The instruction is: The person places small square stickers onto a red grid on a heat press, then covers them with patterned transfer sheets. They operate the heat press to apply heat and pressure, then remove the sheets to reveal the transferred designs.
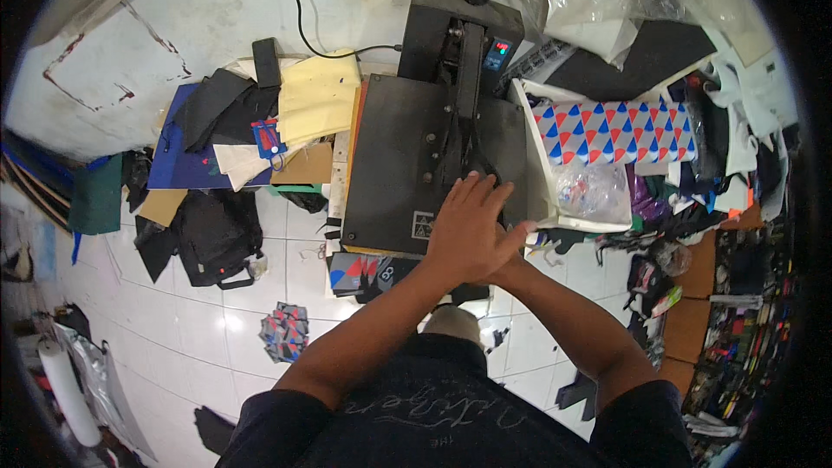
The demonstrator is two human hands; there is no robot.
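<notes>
Two overlapping hands, the left hand [472,227] uppermost with fingers extended around nothing visible and the right hand [506,269] mostly hidden, its grip impossible to tell, lie at the lever [469,69] of a black heat press [390,156] standing left of a white tray [539,180].

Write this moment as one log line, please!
left hand: over right hand, fingers extended | right hand: mostly hidden | black press: hands over front | patterned pieces: on floor
</notes>
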